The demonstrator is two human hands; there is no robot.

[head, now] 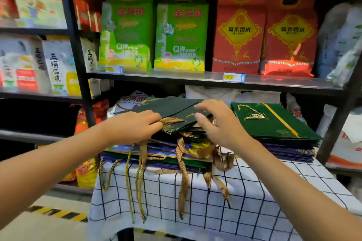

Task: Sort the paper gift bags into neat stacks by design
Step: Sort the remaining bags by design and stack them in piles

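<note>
Left hand (135, 126) lies palm down on the near left corner of the top dark green bag (172, 109), fingers curled together over its edge and pressed onto it; whether the thumb pinches underneath cannot be told. That bag rests askew on the mixed pile (156, 154), which sits at the back left of the checked tablecloth (244, 191). Pile holds blue, purple, green and gold-edged bags at odd angles, with rope and ribbon handles (183, 180) dangling over the table's front edge. Right hand (219, 121) hovers just right of the same bag, fingers spread apart, thumb near its near right corner, gripping nothing as far as shows. Further right, at the back right of the cloth, a sorted stack (274, 123): green bags with a gold stripe on top, purple ones beneath, edges fairly square. Behind, shelves (195, 78) of rice sacks. Judgement: sorting is partway; one tidy stack exists, the left pile is still thick and unsorted, so most of the work remains.
</note>
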